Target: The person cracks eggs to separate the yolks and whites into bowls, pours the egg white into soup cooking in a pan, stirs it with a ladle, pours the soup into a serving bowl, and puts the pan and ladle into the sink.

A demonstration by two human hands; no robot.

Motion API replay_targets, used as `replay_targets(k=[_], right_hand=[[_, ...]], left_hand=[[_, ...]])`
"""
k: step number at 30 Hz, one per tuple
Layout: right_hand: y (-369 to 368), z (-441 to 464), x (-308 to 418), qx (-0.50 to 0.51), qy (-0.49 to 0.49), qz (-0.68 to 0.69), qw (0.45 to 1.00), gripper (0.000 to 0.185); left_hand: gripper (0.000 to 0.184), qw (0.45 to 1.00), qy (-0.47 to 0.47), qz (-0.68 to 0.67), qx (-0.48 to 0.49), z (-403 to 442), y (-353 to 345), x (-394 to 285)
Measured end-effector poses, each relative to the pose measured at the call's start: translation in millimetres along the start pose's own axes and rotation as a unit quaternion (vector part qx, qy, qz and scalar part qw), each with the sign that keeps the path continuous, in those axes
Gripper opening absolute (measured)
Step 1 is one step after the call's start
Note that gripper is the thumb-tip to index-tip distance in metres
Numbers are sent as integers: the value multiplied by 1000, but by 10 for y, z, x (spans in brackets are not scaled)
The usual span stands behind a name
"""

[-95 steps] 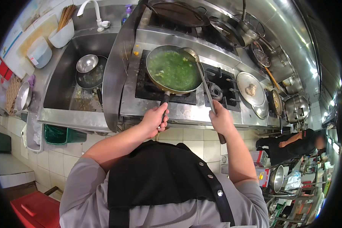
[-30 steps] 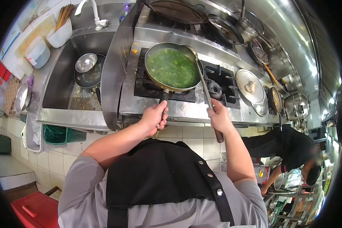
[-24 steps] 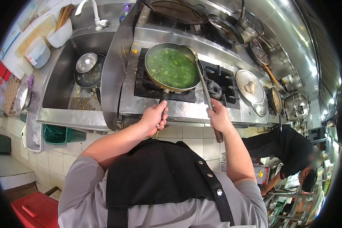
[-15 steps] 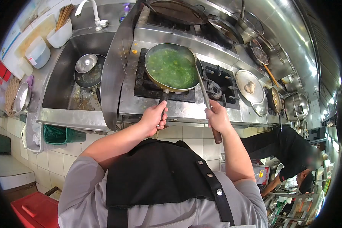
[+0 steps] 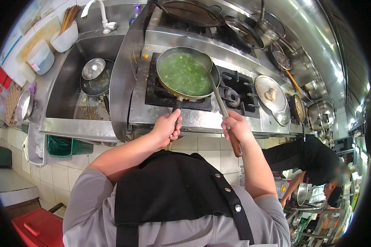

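Straight below the frying pan, gripped its black handle in the left hand, with fingers curled round and pressed together. Below and right of the pan, held the ladle in the right hand, with fingers closed about the shaft; could not tell the lie of each fingertip. Had the pan on a stove grate, green liquid inside, ladle bowl near its far right rim.

Seemed partway through a stir or scoop. Judged the next move to need a steady pan and a slow, level ladle.

Counted one frying pan and one ladle; just right of the pan, one burner; farther right, one round lid under one pale lump; well left, one metal bowl and one dark pan; far right and lower, one other person, bending.
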State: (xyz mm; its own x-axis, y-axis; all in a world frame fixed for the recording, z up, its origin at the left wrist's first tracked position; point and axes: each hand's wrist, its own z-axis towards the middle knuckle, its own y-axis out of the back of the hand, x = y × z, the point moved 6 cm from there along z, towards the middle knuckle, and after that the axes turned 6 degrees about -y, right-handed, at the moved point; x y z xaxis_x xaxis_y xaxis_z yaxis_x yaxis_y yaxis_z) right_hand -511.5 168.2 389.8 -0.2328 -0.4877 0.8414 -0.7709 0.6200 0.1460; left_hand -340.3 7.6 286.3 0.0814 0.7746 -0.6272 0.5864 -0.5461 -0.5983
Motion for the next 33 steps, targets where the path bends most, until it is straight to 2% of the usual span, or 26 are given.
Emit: replay_targets(k=[11,14,20,24,26,29,33], right_hand=[[-95,-404,120,67,-53,113,990,36],[-94,-520,151,69,-54,102,991,36],[23,-570,160,57,-29,16,998,35],[90,-449,139,-1,19,-89,996,36],[83,-405,192,-40,27,-174,984,38],[159,-215,165,-116,123,-305,937,44],[196,9,116,-155,151,-358,908,51]], left_hand=[[38,1000,-1,4,-6,-15,-2,-8],[38,1000,-1,5,-8,-31,-16,-17],[36,1000,-2,-2,-5,-19,-6,-14],[36,1000,-3,-7,-1,-14,-6,-8],[37,1000,-4,-4,-3,-18,-9,-14],[37,1000,-5,-5,-3,-14,-4,-11],[37,1000,-5,-8,-2,-21,-10,-15]])
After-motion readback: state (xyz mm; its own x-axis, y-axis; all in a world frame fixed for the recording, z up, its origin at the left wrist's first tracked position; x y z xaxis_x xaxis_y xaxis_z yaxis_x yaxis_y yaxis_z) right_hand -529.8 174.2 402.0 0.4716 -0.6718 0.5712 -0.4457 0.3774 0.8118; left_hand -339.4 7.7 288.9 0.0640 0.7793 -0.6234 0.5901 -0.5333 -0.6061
